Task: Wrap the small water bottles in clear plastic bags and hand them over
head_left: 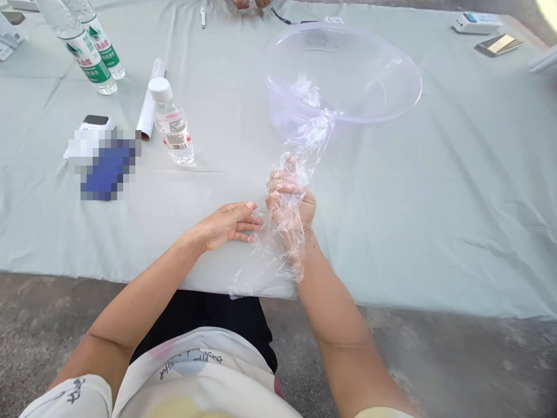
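Observation:
Crumpled clear plastic film [311, 136] stretches from the near rim of a see-through, purple-tinted basin [404, 101] down to the table's front edge. My right hand [289, 200] is closed around it, with folds draped over the fingers and wrist. To its left, my left hand [232, 223] has its fingers stretched out and slightly apart. Its fingertips meet the loose edge of the film, but no grip shows. A small water bottle [176, 133] with a white cap stands upright beyond my left hand. Behind that bottle lies a roll of film [151, 98].
Two larger water bottles [93, 67] with green labels stand at the back left. A white device [89, 130] and a blurred blue item [108, 171] lie nearer. At the far right are a white box [476, 23] and a phone [499, 45]. Another person's hands [250, 3] show at the far edge.

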Demonstrator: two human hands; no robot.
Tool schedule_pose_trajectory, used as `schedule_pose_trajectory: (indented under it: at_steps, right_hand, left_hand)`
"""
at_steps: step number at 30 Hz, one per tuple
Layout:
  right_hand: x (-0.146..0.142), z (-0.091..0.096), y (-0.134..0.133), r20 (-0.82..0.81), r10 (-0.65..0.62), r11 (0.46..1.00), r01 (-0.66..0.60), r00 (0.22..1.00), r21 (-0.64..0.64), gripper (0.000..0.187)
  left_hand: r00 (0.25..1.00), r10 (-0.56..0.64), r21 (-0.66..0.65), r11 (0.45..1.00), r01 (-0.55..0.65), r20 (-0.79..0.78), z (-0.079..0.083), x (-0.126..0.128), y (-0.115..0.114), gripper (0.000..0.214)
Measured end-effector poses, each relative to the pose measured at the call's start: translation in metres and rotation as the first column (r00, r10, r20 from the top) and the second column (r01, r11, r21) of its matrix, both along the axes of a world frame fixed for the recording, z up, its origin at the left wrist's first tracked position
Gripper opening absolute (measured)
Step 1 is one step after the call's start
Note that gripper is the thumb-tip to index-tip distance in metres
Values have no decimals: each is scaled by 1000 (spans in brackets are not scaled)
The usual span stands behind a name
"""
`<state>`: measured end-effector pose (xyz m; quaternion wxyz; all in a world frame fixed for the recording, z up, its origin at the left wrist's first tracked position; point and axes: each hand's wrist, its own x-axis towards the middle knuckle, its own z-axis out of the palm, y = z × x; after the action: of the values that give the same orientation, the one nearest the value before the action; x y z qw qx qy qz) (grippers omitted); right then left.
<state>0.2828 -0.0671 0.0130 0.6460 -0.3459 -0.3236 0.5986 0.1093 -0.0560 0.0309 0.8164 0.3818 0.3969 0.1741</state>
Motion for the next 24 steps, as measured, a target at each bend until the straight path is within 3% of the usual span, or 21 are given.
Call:
schedule_pose_trajectory:
  at_steps: [3,6,10,13,18,24]
  right_hand:
    - [4,-3,0,-69,-25,999,27,997,30,20]
    - [10,-5,6,-110,-43,999,44,993,0,26]
    - [15,-4,14,84,-46,989,57,995,-135,38]
    - [13,-1,15,274,-112,965,171,955,-201,41]
    - [12,7,12,379,-104,945,210,920,-251,41]
    - [26,19,9,410,-192,926,303,892,-225,33]
  left_hand:
    - [999,-34,9,999,34,40,-2,20,-3,33]
    - [986,168,79,982,-169,13,-2,20,1,22]
    - [872,480,122,875,-469,-92,2,-11,15,10]
    - [763,623,227,778,-585,-169,5,-42,24,7]
    - [702,693,335,709,-621,-166,10,-80,33,9]
    - [665,734,426,651,-628,-140,16,-95,39,6]
